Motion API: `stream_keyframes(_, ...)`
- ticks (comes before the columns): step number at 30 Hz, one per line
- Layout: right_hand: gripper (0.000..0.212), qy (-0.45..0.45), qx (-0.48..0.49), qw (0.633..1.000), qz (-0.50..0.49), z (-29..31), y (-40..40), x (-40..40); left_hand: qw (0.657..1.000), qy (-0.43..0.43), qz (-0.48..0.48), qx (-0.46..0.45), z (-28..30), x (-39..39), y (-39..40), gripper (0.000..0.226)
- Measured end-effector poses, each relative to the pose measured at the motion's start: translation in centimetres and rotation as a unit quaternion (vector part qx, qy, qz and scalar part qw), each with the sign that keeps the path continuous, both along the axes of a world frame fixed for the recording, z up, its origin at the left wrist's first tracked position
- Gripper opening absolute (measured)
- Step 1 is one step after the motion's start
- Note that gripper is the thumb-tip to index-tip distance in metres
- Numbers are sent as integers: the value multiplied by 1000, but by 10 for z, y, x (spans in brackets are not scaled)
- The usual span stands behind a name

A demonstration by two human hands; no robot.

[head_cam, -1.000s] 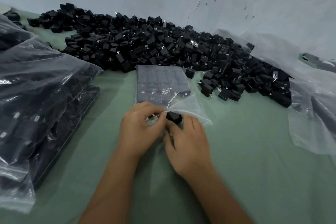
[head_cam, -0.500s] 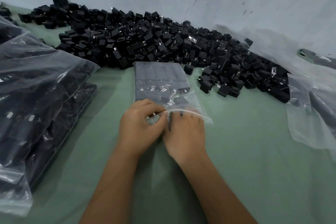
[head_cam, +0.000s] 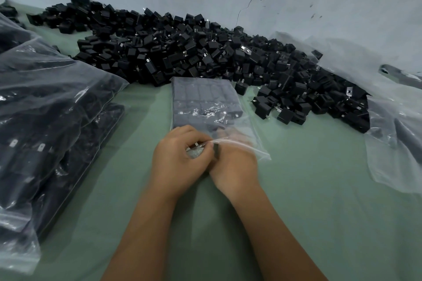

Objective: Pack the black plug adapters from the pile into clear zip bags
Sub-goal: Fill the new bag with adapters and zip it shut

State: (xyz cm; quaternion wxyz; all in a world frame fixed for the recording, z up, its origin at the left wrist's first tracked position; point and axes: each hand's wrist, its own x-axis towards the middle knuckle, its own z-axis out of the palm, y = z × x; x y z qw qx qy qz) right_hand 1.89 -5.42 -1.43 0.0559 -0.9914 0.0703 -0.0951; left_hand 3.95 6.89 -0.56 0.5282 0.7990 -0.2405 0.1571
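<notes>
At bag mouth | left hand (head_cam: 180, 157) fingers pinch zip bag (head_cam: 201, 107) | right hand (head_cam: 235, 164) fingers inside, grip unclear

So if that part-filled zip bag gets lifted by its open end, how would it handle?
The zip bag would probably sag: its film is thin and crinkled. It looks bottom-heavy, with adapter rows packed at the far end. Adapters might slide toward the unsealed mouth that the left hand holds.

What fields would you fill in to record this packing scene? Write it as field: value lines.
surface: green table
loose stock: pile of black adapters along the wall
bag in work: clear zip bag, partly filled, flat before the pile
left hand: pinches the bag's mouth
right hand: fingers inside the bag's mouth
packed bags: stacked at left
</notes>
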Motion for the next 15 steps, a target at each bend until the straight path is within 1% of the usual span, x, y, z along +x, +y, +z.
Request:
stream_keyframes(3, 20, -38, -14, 999, 11, 6, -1, -7, 1000, -7, -6, 0, -1, 0, 0, 24)
stream_keyframes(4, 22, -84, -16, 996, 26, 8, -1, -12, 1000, -9, -6, 1, -2, 0, 0, 25)
stream_keyframes(5, 24, -149, -3, 988, 49, 9, -1, -19, 1000, -11, -4, 1, -3, 1, 1, 25)
stream_keyframes(7, 27, -313, 13, 943, 113, 14, -7, -31, 1000, -9, 4, -3, -5, 3, 1, 22)
stream_keyframes(8, 27, -361, 12, 924, 128, 16, -17, -33, 1000, -2, 9, -5, -6, 4, 1, 18)
stream_keyframes(9, 25, -384, 18, 916, 118, 19, -30, -31, 1000, 6, 12, -7, -7, 5, 1, 15)
stream_keyframes(10, 20, -392, 42, 915, 80, 23, -46, -26, 1000, 13, 14, -8, -8, 7, 0, 14)
stream_keyframes(11, 17, -388, 84, 918, 19, 26, -63, -18, 1000, 17, 13, -6, -9, 8, -1, 14)
stream_keyframes(12, 17, -366, 124, 921, -50, 29, -80, -10, 1000, 16, 11, -5, -9, 8, -1, 16)
stream_keyframes(13, 24, -331, 144, 927, -105, 29, -97, -2, 1000, 14, 9, -5, -9, 9, -2, 18)
stream_keyframes(15, 45, -235, 132, 947, -172, 20, -126, 11, 1000, 12, 6, -7, -10, 9, -2, 18)
